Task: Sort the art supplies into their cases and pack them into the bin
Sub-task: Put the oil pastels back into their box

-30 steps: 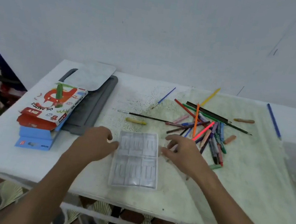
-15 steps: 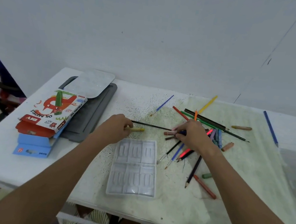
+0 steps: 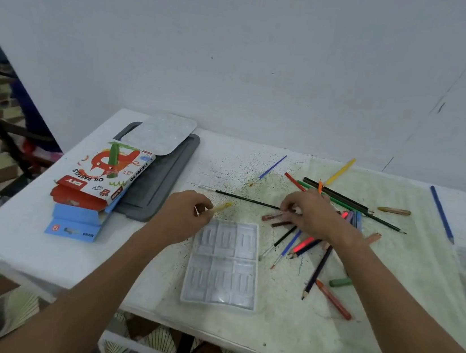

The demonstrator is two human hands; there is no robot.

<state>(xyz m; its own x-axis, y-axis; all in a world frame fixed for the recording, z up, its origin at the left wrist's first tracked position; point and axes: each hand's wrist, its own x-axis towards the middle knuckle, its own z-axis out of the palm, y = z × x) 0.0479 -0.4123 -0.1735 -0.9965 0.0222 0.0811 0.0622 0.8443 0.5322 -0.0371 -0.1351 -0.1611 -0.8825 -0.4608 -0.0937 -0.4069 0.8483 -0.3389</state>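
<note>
Sorting is at the picking stage: loose sticks are being gathered for the clear plastic tray [image 3: 223, 262] at lower centre of the counter [image 3: 19, 240].

Far left: an oil pastel box [image 3: 105, 172], reading "OIL PASTELS", lies on a blue box [image 3: 74, 222] marked "12". Just right of them, a grey lid [image 3: 160, 175] lies flat with a pale sheet [image 3: 162, 133] on top; whether it belongs to the bin cannot be told.

Centre-left: left hand [image 3: 183, 214], grip pinched on a yellow pastel [image 3: 222, 207], just above the tray's top-left corner.

Centre-right: right hand [image 3: 311, 213], fingers curled down onto brownish pastels [image 3: 275, 218] at the left edge of the pencil pile [image 3: 335, 219]; whether anything is actually gripped cannot be told.

Right: a tan pastel [image 3: 394, 210] and a green pastel [image 3: 340, 282] lie apart from the pile; a blue pencil [image 3: 441, 214] sits well off at far right.

Next move, likely: seat the yellow stick in a tray slot, aligned lengthwise.
</note>
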